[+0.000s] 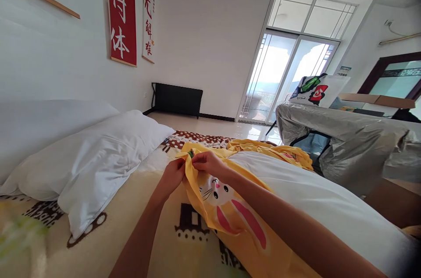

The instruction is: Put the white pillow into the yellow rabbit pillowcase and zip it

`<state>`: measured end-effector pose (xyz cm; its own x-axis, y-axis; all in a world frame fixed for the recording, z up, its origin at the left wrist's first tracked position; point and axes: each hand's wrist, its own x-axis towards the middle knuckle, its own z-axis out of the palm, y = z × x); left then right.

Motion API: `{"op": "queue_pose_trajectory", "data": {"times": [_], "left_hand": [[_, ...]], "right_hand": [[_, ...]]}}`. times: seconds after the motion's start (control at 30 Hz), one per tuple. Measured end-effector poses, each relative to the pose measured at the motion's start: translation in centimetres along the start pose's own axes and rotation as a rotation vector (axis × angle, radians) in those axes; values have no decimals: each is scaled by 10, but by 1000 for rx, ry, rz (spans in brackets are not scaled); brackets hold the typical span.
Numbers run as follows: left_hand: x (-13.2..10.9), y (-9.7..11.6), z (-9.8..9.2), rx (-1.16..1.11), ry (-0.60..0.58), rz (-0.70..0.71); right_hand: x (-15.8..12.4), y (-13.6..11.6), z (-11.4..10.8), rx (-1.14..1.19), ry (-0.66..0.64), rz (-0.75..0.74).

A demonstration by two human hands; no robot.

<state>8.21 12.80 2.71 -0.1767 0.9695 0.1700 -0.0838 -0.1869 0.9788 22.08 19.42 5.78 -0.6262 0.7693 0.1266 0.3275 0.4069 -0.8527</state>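
A yellow cover (237, 225) printed with a white rabbit face and pink ears lies on the bed, partly around a white quilt (315, 199). My left hand (173, 177) and my right hand (207, 162) are both pinched on the cover's upper edge, close together, near a small dark green spot on the fabric. More of the yellow cover (279, 151) is bunched beyond the quilt.
Two white pillows (98, 155) lie on the left of the patterned blanket (171, 243). A table under a silver sheet (348, 137) stands at the right with cardboard boxes on it. A black bench (177, 99) sits against the far wall beside glass doors (286, 76).
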Motion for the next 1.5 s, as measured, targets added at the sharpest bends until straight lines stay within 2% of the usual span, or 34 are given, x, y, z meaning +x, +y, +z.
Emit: {"op": "queue_pose_trajectory", "data": {"times": [0.1,0.23,0.33,0.43,0.7,0.9,1.2,1.37,1.43,1.5], "left_hand": [[-1,0,4,-2,0,-11],[0,-3,9,-24,21,-24],[2,-5,10,-47,47,-30],[3,-6,10,-79,44,-41],[-1,-3,2,-143,-120,-105],[-1,-4,-1,-199,-185,-132],[7,-12,-5,-361,-172,-118],[8,-13,1,-414,-162,-97],[6,-13,4,-413,-159,-96],[5,-12,7,-405,-154,-99]], "right_hand": [[-1,-1,2,-163,11,-68],[-4,-8,7,-321,107,-137],[-7,-12,8,-454,167,-131],[-8,-13,6,-531,124,-117],[-11,-14,-2,-507,7,-170],[-10,-4,-9,-503,-39,-189],[-14,9,-25,-597,-27,-157],[-21,11,-32,-616,-129,-116],[-20,6,-33,-610,-85,-102],[-17,-2,-32,-584,34,-88]]}}
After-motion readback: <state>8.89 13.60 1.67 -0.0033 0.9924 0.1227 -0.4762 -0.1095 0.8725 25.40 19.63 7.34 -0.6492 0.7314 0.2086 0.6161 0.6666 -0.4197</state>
